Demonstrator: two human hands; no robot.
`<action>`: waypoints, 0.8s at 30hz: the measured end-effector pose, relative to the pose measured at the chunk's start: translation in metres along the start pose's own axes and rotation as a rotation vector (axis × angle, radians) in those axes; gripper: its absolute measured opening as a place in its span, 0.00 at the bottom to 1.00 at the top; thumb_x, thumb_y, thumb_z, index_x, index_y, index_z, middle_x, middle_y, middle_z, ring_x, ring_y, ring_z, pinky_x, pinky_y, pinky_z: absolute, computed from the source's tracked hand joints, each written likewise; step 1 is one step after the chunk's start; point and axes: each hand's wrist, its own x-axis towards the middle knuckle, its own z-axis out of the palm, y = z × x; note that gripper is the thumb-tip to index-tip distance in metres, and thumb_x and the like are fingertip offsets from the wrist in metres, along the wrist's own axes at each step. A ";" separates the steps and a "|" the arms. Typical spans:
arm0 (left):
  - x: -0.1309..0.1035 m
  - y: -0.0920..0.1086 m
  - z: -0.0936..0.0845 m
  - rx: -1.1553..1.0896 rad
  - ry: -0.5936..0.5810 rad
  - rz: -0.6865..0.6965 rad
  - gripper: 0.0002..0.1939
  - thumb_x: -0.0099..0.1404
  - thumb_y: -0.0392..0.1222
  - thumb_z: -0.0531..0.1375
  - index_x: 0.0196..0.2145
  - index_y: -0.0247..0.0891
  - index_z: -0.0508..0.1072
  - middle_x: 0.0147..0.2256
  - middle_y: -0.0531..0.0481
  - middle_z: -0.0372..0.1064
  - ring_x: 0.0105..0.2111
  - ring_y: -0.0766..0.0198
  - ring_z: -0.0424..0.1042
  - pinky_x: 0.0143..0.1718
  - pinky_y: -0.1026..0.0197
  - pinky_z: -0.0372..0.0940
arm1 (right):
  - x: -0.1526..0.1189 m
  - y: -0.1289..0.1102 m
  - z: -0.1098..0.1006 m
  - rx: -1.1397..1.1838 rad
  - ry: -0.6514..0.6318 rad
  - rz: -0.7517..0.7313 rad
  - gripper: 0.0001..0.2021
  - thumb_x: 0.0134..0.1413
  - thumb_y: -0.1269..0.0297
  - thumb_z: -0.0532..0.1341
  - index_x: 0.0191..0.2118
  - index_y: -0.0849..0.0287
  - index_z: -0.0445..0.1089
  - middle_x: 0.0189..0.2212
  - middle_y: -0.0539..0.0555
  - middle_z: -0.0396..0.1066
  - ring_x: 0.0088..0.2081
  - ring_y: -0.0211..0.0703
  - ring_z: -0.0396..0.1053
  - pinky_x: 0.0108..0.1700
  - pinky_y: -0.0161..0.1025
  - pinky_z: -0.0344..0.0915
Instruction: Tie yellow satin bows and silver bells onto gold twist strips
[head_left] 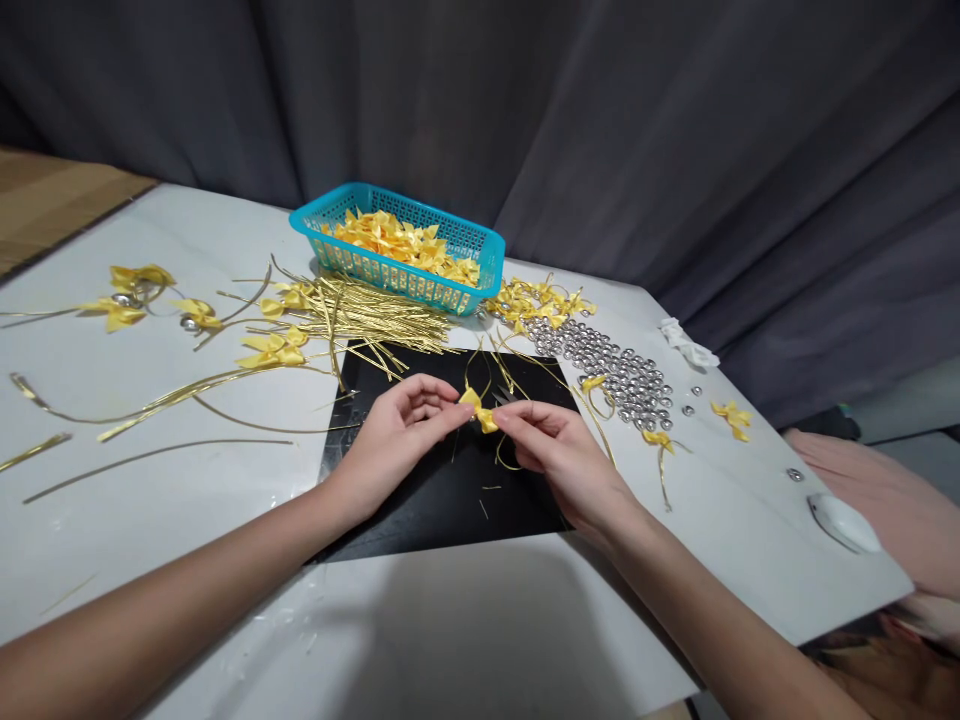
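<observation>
Between both hands, a small yellow ribbon bow (pixel 480 411) is held above a black mat (pixel 442 505). My left hand (pixel 409 425) pinches its left loop, while my right hand (pixel 546 443) grips the right loop between thumb and finger. Thin gold cord (pixel 507 455) curls around the bow, but I cannot tell how it is attached. Partly hidden behind my right fingers lies a pointed metal tool (pixel 504 396), perhaps scissor tips. Short gold cord scraps (pixel 491 488) rest on the mat below.
A blue basket (pixel 491 265) of yellow bows stands at the back beside a pile of gold cords (pixel 382 318). Silver beads (pixel 622 370) spread to the right. Yellow bows (pixel 274 348) and loose cords lie left. A white mouse-shaped object (pixel 843 523) sits near the right edge.
</observation>
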 end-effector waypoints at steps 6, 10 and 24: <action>0.001 0.001 -0.001 0.057 -0.121 -0.025 0.12 0.55 0.46 0.65 0.27 0.35 0.71 0.24 0.56 0.65 0.25 0.71 0.63 0.28 0.68 0.59 | -0.001 0.001 0.001 -0.093 -0.077 -0.091 0.12 0.45 0.56 0.65 0.29 0.62 0.72 0.21 0.46 0.62 0.21 0.29 0.48 0.24 0.33 0.44; 0.003 0.000 -0.003 -0.045 -0.164 -0.051 0.10 0.59 0.45 0.61 0.28 0.35 0.72 0.25 0.55 0.66 0.25 0.72 0.64 0.28 0.70 0.59 | -0.002 -0.001 0.000 -0.073 -0.092 -0.088 0.14 0.48 0.54 0.62 0.33 0.61 0.71 0.19 0.44 0.53 0.21 0.30 0.46 0.23 0.33 0.42; -0.001 0.001 -0.006 0.020 -0.355 -0.055 0.11 0.59 0.42 0.56 0.22 0.36 0.64 0.20 0.57 0.55 0.23 0.70 0.55 0.25 0.67 0.52 | -0.007 -0.008 -0.003 -0.155 -0.248 -0.155 0.11 0.49 0.56 0.62 0.32 0.61 0.69 0.23 0.47 0.60 0.24 0.31 0.53 0.26 0.33 0.49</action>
